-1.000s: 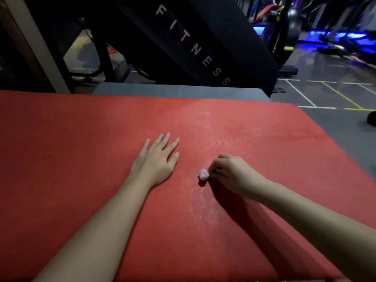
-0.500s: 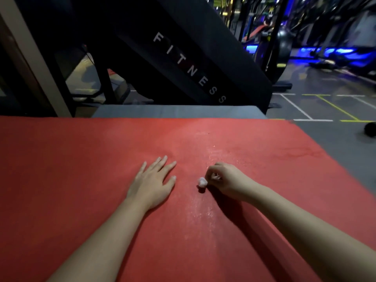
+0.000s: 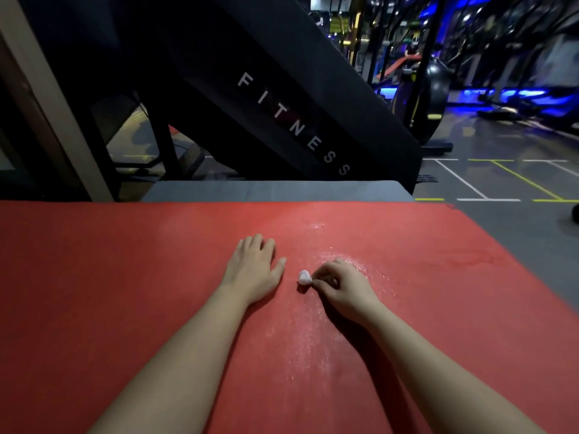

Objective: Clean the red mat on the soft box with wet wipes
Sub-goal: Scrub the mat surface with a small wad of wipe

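left hand (image 3: pixel 252 272) on mat (image 3: pixel 94 277) | wipe (image 3: pixel 304 277) right of it

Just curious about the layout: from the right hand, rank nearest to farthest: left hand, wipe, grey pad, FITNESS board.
From the right hand:
1. wipe, pinched at its fingertips.
2. left hand, just to the left.
3. grey pad, past the mat.
4. FITNESS board, behind that pad.

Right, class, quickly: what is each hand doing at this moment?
Left hand: open, resting on the red mat, holding nothing.
Right hand: closed, pinching a small white wet wipe wad.
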`<state>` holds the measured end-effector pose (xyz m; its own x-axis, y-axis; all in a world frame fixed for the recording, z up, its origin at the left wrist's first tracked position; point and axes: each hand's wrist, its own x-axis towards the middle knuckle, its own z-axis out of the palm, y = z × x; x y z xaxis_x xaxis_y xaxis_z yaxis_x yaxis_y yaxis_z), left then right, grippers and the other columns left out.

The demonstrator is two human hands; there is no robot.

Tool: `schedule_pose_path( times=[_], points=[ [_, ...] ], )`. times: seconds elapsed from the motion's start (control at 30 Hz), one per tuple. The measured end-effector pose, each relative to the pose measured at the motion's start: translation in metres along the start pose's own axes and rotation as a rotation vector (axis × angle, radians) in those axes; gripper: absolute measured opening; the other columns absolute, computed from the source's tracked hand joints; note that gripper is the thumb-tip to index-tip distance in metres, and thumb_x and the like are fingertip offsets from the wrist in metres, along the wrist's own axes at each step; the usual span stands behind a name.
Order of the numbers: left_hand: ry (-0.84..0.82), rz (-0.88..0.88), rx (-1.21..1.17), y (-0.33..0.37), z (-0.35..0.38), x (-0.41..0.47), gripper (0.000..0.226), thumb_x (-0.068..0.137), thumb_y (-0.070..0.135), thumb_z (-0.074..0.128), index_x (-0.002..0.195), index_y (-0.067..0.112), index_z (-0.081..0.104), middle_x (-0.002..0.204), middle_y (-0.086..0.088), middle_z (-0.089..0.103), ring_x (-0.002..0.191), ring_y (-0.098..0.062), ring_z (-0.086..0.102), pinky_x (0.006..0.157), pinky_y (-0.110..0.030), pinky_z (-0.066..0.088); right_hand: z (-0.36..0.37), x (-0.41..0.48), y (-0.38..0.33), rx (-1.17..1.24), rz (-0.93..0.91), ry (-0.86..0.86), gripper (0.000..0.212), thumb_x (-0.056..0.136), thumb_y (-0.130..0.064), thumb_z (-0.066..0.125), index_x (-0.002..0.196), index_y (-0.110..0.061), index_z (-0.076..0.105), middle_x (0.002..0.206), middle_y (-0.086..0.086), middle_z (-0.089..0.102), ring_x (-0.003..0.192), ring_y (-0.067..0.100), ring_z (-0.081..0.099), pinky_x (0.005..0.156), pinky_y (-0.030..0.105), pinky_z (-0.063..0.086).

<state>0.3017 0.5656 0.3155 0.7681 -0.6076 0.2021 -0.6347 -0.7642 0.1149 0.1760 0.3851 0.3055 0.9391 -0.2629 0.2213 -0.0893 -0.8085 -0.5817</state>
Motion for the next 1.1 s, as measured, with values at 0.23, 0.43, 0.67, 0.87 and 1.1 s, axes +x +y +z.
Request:
schedule_pose_path(
  times=[0.23, 0.43, 0.67, 0.87, 1.1],
  points=[
    [0.018, 0.101, -0.071, -0.006, 0.030, 0.015, 0.080, 0.088, 0.055, 0.010, 0.161, 0.026, 0.024, 0.170, 0.005, 0.016, 0.157, -0.009, 0.000, 0.128, -0.043, -0.004, -0.009, 0.028, 0.005, -0.086, -0.090, -0.140, 0.010, 0.084, -0.042, 0.068, 0.088, -0.032, 0.069, 0.086, -0.011, 0.056, 0.083, 0.007, 0.056, 0.074, 0.032, 0.048],
    [-0.017, 0.103, -0.050, -0.007, 0.035, 0.021, 0.082, 0.087, 0.055, 0.006, 0.162, 0.026, 0.022, 0.171, 0.006, 0.004, 0.155, -0.008, -0.016, 0.128, -0.041, -0.005, -0.010, 0.091, 0.013, -0.167, -0.127, -0.029, 0.014, 0.087, -0.040, 0.069, 0.089, -0.027, 0.073, 0.088, -0.002, 0.059, 0.092, 0.023, 0.055, 0.080, 0.035, 0.043],
    [-0.041, 0.068, -0.088, -0.009, 0.044, 0.025, 0.081, 0.087, 0.056, 0.008, 0.162, 0.028, 0.018, 0.171, 0.008, 0.003, 0.154, -0.003, -0.015, 0.127, -0.044, -0.008, -0.026, 0.081, 0.008, -0.147, -0.161, -0.313, 0.014, 0.087, -0.041, 0.069, 0.086, -0.027, 0.071, 0.080, -0.005, 0.070, 0.075, 0.009, 0.065, 0.070, 0.031, 0.052],
    [-0.091, 0.068, -0.063, -0.008, 0.037, 0.024, 0.085, 0.083, 0.057, 0.004, 0.163, 0.029, 0.016, 0.171, 0.008, 0.006, 0.155, -0.003, -0.008, 0.127, -0.043, -0.007, -0.015, 0.125, 0.016, -0.180, -0.165, -0.181, 0.014, 0.086, -0.034, 0.071, 0.090, -0.021, 0.072, 0.085, -0.001, 0.069, 0.080, 0.018, 0.063, 0.068, 0.029, 0.045],
    [-0.100, 0.064, -0.078, -0.007, 0.033, 0.024, 0.080, 0.087, 0.055, 0.007, 0.163, 0.029, 0.014, 0.171, 0.009, 0.004, 0.155, -0.002, -0.009, 0.127, -0.042, -0.006, -0.026, 0.116, 0.030, -0.096, -0.124, -0.195, 0.015, 0.081, -0.042, 0.076, 0.087, -0.029, 0.077, 0.067, -0.012, 0.064, 0.062, -0.010, 0.054, 0.057, 0.010, 0.037]
  ],
)
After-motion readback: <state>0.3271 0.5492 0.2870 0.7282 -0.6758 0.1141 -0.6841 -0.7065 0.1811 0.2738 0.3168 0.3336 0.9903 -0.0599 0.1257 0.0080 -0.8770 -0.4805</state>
